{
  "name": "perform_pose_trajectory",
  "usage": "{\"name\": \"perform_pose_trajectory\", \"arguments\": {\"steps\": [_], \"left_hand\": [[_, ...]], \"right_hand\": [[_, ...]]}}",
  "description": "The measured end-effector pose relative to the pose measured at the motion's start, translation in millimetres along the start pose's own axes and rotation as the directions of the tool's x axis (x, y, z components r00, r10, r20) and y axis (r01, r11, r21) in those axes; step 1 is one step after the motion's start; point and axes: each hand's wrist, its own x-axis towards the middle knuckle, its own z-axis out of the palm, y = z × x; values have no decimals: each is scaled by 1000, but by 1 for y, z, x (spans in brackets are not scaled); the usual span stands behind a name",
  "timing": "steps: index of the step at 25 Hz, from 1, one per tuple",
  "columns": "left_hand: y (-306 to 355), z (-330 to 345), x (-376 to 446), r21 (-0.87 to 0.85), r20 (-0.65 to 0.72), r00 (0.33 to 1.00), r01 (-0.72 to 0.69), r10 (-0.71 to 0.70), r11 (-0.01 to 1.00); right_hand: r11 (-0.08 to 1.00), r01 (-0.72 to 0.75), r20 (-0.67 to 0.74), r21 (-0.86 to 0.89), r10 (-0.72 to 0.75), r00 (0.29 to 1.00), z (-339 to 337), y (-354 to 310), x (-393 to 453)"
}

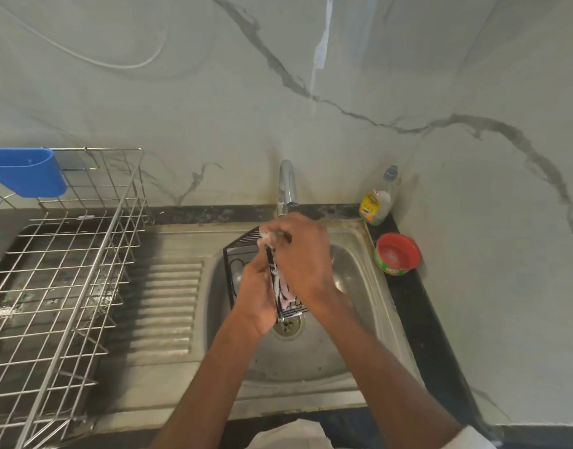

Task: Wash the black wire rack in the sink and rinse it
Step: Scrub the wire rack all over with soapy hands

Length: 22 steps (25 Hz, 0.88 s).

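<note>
— Where did we have the rack (243, 254)?

— Over the sink (359, 286) bowl, just in front of the tap (286, 186), stood up on edge with its lower corner above the drain (288, 325). White suds streaked its near side.

— And our hands?

— Our left hand (256, 293) gripped the rack's lower edge from the left, fingers curled round it. Our right hand (303, 254) came over the top from the right, fingers curled onto a pale, soapy scrubber (267, 236) pressed against the rack's upper edge.

— What else did we see around us?

— A steel dish rack (61, 286) stood on the wet counter to the left, with a blue holder (26, 171) hooked on its back rail. To the right of the sink, a soap bottle (377, 202) stood in the corner by the wall, and a red tub (398, 254) sat just in front of it.

— Was the water running?

— We could not tell.
</note>
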Motion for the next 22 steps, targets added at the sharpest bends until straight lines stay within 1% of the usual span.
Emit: {"name": "perform_pose_trajectory", "arguments": {"steps": [1,2,3,4,5,6,9,10,11,13,14,15,18,19,20,21,22], "left_hand": [[1,0,0,-60,0,1000,-3,3,998],[5,0,-2,-116,-29,999,-22,19,993],[8,-5,1,-166,-63,997,-48,38,985],[12,-9,2,-200,-88,995,-71,54,977],[15,-12,2,-208,-97,993,-85,66,974],[16,-12,1,-210,-108,991,-102,80,972],[18,-10,2,-223,-123,982,-170,145,960],[19,-9,4,-222,-153,976,-188,157,957],[19,-11,7,-231,-182,969,-205,165,951],[18,-17,13,-262,-238,957,-229,167,938],[19,-20,14,-280,-257,951,-243,171,929],[19,-21,14,-307,-256,952,-247,171,919],[19,-22,12,-364,-268,950,-256,162,896],[22,-20,12,-378,-268,950,-256,160,890],[23,-20,15,-402,-280,947,-264,157,877],[26,-18,15,-435,-295,942,-282,161,855],[26,-19,17,-460,-327,931,-306,161,833]], "right_hand": [[997,60,33,-53,-58,998,3,-1,-8],[989,126,77,-80,-120,990,7,0,-19],[981,179,128,-73,-168,977,7,4,-32],[979,199,172,-41,-190,967,5,8,-42],[982,189,186,-24,-181,966,1,16,-49],[988,147,168,-48,-137,976,-3,24,-50],[977,-34,33,-208,42,999,-11,42,-45],[973,-60,16,-221,65,998,-10,42,-44],[975,-45,30,-218,53,998,-9,39,-46],[983,54,96,-174,-37,995,-3,33,-51],[984,91,102,-150,-76,992,-2,32,-54],[986,97,68,-136,-88,994,-1,34,-54],[992,72,-136,-103,-86,987,1,44,-48],[995,64,-164,-75,-76,983,2,43,-49],[998,52,-152,-38,-58,987,5,40,-51],[999,46,-103,6,-46,994,9,34,-52],[997,71,-37,36,-70,997,13,32,-54]]}}
